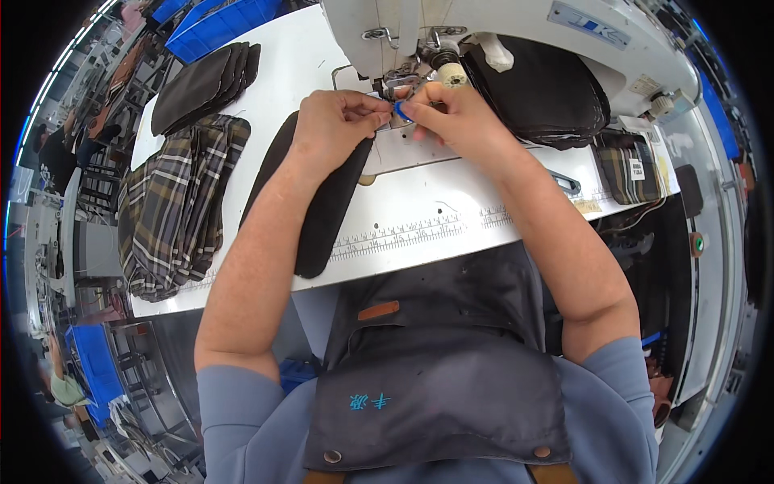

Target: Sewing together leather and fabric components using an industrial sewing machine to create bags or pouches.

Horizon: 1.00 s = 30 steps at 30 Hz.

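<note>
Just under the needle area of a white sewing machine (504, 20), my right hand (451, 121) pinches a small blue object (401, 110), too small to identify. My left hand (330, 125) is closed at the fingertips beside it; whatever it holds is hidden. Both hands are above the metal needle plate (407, 149). A long black padded fabric piece (314, 234) lies beneath my left wrist and forearm. A cream spool-like knob (451, 74) sits behind my right fingers.
Plaid pieces (173, 202) and black pieces (197, 89) are stacked at left, more black pieces (548, 97) and a plaid piece (621, 165) at right. A blue bin (201, 28) stands behind the white table (403, 230). Other people (64, 145) are at the far left.
</note>
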Each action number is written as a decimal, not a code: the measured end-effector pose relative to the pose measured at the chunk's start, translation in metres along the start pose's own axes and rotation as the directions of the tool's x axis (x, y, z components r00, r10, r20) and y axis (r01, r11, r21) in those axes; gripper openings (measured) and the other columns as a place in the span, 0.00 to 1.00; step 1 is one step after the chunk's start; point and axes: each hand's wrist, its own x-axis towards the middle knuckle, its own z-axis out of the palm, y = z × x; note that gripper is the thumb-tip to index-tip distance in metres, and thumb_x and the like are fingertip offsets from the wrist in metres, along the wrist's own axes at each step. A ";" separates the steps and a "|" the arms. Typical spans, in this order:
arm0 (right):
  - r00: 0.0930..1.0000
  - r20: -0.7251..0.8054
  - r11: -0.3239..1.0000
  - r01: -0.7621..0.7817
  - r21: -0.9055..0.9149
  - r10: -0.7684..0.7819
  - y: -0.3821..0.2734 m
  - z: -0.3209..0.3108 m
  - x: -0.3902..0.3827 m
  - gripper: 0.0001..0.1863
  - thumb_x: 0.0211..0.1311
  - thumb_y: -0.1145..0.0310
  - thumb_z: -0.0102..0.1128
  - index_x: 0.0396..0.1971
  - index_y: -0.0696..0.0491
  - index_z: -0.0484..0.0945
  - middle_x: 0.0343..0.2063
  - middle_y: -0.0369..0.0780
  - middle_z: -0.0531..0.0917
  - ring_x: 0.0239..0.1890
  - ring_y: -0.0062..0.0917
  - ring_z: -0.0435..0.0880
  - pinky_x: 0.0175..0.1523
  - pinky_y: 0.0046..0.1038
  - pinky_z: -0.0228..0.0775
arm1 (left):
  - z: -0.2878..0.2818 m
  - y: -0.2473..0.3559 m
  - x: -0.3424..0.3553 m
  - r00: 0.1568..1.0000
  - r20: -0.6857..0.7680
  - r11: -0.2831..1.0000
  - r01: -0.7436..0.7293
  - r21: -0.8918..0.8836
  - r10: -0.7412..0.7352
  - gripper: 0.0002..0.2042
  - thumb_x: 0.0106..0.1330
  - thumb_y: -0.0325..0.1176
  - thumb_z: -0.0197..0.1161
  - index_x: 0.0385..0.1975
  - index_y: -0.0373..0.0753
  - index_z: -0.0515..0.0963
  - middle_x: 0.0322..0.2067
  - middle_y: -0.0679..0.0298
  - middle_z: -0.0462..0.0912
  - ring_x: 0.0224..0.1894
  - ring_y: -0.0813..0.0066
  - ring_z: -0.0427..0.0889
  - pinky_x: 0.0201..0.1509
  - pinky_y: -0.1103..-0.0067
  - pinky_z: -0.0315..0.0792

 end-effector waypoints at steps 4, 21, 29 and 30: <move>0.994 -0.065 0.990 0.092 0.104 -0.085 0.004 -0.011 -0.002 0.12 0.71 0.61 0.64 0.31 0.54 0.81 0.24 0.28 0.80 0.26 0.11 0.76 0.36 0.15 0.65 | 0.003 -0.007 0.004 0.996 -0.046 0.997 -0.073 0.010 0.073 0.08 0.62 0.24 0.70 0.40 0.34 0.88 0.28 0.62 0.89 0.27 0.83 0.84 0.34 0.84 0.78; 0.914 -0.215 0.816 0.177 -0.551 -0.343 0.005 -0.001 0.007 0.07 0.62 0.74 0.65 0.40 0.58 0.84 0.35 0.50 0.87 0.39 0.41 0.87 0.45 0.34 0.78 | 0.009 -0.009 -0.001 0.968 -0.151 0.974 -0.179 0.136 0.199 0.08 0.60 0.26 0.72 0.39 0.35 0.85 0.29 0.62 0.90 0.30 0.74 0.89 0.38 0.81 0.80; 0.924 -0.173 0.806 0.194 -0.559 -0.342 0.008 -0.002 0.012 0.07 0.64 0.76 0.64 0.41 0.59 0.84 0.35 0.48 0.87 0.39 0.39 0.88 0.45 0.33 0.79 | 0.010 -0.001 0.000 0.970 -0.174 0.978 -0.144 0.154 0.170 0.06 0.63 0.24 0.69 0.38 0.33 0.87 0.29 0.61 0.90 0.31 0.80 0.87 0.38 0.83 0.79; 0.917 -0.162 0.778 0.204 -0.595 -0.364 0.008 -0.002 0.012 0.08 0.64 0.75 0.64 0.41 0.59 0.84 0.35 0.48 0.87 0.39 0.39 0.88 0.45 0.33 0.79 | 0.011 -0.002 0.001 0.969 -0.177 0.978 -0.144 0.151 0.170 0.06 0.63 0.24 0.69 0.38 0.33 0.87 0.29 0.61 0.90 0.31 0.80 0.87 0.38 0.83 0.79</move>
